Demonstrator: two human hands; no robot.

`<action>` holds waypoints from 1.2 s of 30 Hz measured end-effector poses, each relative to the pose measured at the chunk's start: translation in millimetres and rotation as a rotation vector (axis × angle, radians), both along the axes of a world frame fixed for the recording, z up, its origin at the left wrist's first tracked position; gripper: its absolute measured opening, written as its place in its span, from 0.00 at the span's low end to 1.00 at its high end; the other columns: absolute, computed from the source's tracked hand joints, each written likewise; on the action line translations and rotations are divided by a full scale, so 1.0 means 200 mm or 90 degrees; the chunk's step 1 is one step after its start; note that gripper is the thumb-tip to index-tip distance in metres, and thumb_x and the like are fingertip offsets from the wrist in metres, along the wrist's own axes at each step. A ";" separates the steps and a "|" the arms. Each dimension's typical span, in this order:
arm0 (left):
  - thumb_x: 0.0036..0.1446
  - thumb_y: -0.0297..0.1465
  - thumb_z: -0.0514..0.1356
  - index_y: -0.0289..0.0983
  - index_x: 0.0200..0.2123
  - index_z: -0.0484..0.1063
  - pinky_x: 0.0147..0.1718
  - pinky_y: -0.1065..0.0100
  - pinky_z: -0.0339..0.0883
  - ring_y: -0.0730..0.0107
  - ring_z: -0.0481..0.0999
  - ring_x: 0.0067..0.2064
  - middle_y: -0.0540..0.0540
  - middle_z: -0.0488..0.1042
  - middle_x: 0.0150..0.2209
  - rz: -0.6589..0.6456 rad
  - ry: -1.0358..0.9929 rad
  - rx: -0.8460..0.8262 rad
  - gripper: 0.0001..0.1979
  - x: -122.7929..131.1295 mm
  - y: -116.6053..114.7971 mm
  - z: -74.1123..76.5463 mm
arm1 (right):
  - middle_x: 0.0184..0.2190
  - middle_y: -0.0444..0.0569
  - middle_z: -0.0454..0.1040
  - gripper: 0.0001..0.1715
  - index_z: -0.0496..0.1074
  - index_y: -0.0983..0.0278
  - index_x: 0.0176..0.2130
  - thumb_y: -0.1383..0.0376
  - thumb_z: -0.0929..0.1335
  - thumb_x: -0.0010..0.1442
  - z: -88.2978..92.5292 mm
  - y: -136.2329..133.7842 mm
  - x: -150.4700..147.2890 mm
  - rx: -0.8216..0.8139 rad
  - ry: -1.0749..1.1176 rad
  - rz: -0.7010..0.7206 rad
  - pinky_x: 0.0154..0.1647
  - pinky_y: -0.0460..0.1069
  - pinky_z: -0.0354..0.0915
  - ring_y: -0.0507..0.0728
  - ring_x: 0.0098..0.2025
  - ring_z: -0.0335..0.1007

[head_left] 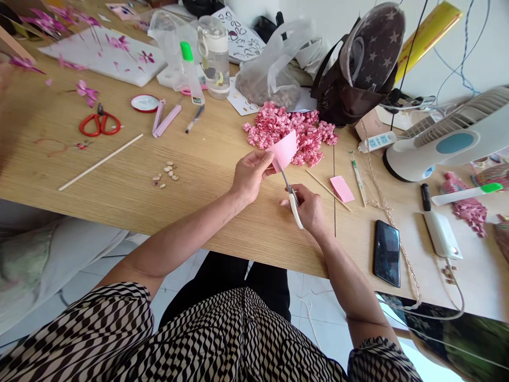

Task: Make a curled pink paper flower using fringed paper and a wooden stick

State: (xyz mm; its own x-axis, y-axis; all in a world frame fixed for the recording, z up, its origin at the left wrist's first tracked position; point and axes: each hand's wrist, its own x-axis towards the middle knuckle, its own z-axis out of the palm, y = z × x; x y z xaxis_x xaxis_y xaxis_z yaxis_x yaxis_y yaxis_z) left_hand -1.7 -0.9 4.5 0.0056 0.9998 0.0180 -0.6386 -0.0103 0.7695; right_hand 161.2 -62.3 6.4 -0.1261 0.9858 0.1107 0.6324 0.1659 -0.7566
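1. The left hand (251,176) holds the pink sheet (287,148) in a pinch at its left part; this grip is closed on the sheet.
2. The right hand (310,209) has its grip closed around the white-handled scissors (295,210). The blades point away from the body and meet the lower edge of the sheet; how wide they stand apart, I cannot tell.
3. The sheet is held in the air above the bench (207,212), in front of the pile of pink frilled pieces (272,124), and it looks slightly curved.
4. To cut well, I think the left hand should pinch firmly but without crushing, near to the cut, so that the sheet does not fold between the blades.
5. The left fingertips are close to the blades, so they should be kept beside the cutting line, never on it.
6. It is probably better to turn the sheet towards the blades than to twist the right wrist; short, equal strokes should give a clean edge.
7. Pink before pink may make the cut difficult to see; bare wood behind the sheet would help.
8. The small pink rectangle (342,189) lies to the right, just beside the thin wooden stick (321,184), well apart from the blades.
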 end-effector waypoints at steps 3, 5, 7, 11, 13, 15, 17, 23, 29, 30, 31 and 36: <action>0.36 0.46 0.75 0.36 0.27 0.71 0.36 0.71 0.72 0.75 0.76 0.31 0.52 0.76 0.27 0.000 0.010 -0.004 0.24 0.00 0.00 0.00 | 0.19 0.36 0.60 0.29 0.72 0.66 0.40 0.45 0.71 0.52 0.00 0.00 0.00 0.001 -0.007 -0.006 0.25 0.46 0.49 0.48 0.22 0.50; 0.37 0.46 0.74 0.37 0.28 0.71 0.37 0.70 0.71 0.75 0.76 0.32 0.52 0.76 0.28 0.000 0.018 -0.001 0.23 0.00 0.00 0.00 | 0.19 0.37 0.60 0.29 0.72 0.66 0.41 0.45 0.70 0.52 0.01 -0.01 0.00 0.001 -0.011 -0.009 0.25 0.46 0.49 0.48 0.22 0.51; 0.40 0.45 0.74 0.37 0.29 0.71 0.37 0.70 0.71 0.74 0.77 0.33 0.52 0.76 0.28 -0.001 0.020 0.004 0.22 0.00 0.00 -0.01 | 0.19 0.37 0.60 0.29 0.72 0.66 0.41 0.45 0.70 0.52 0.01 -0.01 0.00 0.003 -0.015 -0.007 0.25 0.46 0.49 0.48 0.22 0.51; 0.40 0.45 0.73 0.37 0.28 0.71 0.37 0.69 0.72 0.74 0.78 0.33 0.52 0.76 0.28 -0.007 0.019 0.006 0.21 0.01 0.00 -0.02 | 0.19 0.37 0.60 0.29 0.72 0.66 0.40 0.45 0.70 0.53 0.00 0.00 0.00 0.012 -0.022 -0.007 0.25 0.46 0.49 0.48 0.22 0.51; 0.40 0.45 0.74 0.37 0.28 0.71 0.37 0.69 0.72 0.74 0.77 0.32 0.52 0.76 0.28 -0.009 0.016 0.006 0.22 0.01 -0.01 -0.02 | 0.19 0.37 0.60 0.28 0.72 0.66 0.40 0.45 0.70 0.53 0.00 0.00 0.00 0.013 -0.023 -0.007 0.25 0.46 0.49 0.48 0.22 0.50; 0.39 0.45 0.74 0.36 0.28 0.71 0.36 0.70 0.72 0.74 0.77 0.32 0.52 0.76 0.27 -0.011 0.012 0.008 0.22 0.01 -0.01 -0.02 | 0.19 0.37 0.59 0.28 0.72 0.66 0.40 0.45 0.70 0.53 0.00 0.00 0.00 0.013 -0.023 -0.008 0.25 0.46 0.49 0.48 0.22 0.50; 0.37 0.45 0.74 0.36 0.28 0.71 0.36 0.70 0.73 0.75 0.77 0.31 0.52 0.76 0.27 -0.010 0.013 0.005 0.23 0.01 -0.01 -0.02 | 0.19 0.37 0.59 0.27 0.72 0.66 0.40 0.45 0.70 0.53 0.00 0.00 0.00 0.014 -0.022 -0.009 0.25 0.46 0.49 0.48 0.22 0.50; 0.36 0.46 0.74 0.37 0.28 0.72 0.36 0.69 0.73 0.74 0.77 0.31 0.52 0.76 0.27 -0.008 0.021 -0.013 0.23 0.01 -0.01 -0.01 | 0.19 0.37 0.58 0.27 0.72 0.66 0.40 0.46 0.70 0.54 0.00 -0.01 0.00 0.017 -0.020 -0.011 0.26 0.46 0.49 0.48 0.23 0.51; 0.37 0.45 0.75 0.36 0.27 0.72 0.35 0.68 0.73 0.75 0.76 0.28 0.53 0.76 0.25 -0.024 0.021 -0.014 0.23 0.02 -0.01 -0.02 | 0.19 0.36 0.58 0.27 0.72 0.66 0.40 0.46 0.70 0.53 -0.01 0.00 0.01 0.027 -0.023 -0.015 0.26 0.46 0.50 0.48 0.22 0.51; 0.36 0.45 0.75 0.36 0.27 0.72 0.35 0.68 0.73 0.75 0.75 0.28 0.53 0.76 0.25 -0.027 0.017 -0.015 0.23 0.02 -0.01 -0.02 | 0.19 0.36 0.59 0.27 0.72 0.66 0.40 0.46 0.70 0.53 -0.01 0.00 0.01 0.026 -0.025 -0.017 0.26 0.46 0.50 0.48 0.22 0.51; 0.35 0.45 0.75 0.36 0.27 0.73 0.35 0.68 0.73 0.76 0.75 0.28 0.53 0.76 0.25 -0.029 0.012 -0.017 0.23 0.02 -0.02 -0.02 | 0.19 0.36 0.59 0.27 0.72 0.66 0.40 0.46 0.70 0.53 -0.01 0.00 0.01 0.025 -0.025 -0.019 0.25 0.46 0.50 0.48 0.22 0.51; 0.34 0.44 0.76 0.36 0.28 0.74 0.34 0.69 0.74 0.76 0.75 0.27 0.53 0.76 0.25 -0.029 0.000 -0.027 0.23 0.02 -0.02 -0.02 | 0.19 0.37 0.60 0.28 0.72 0.66 0.41 0.46 0.70 0.53 0.00 0.00 0.01 0.028 -0.027 -0.023 0.25 0.46 0.50 0.48 0.22 0.51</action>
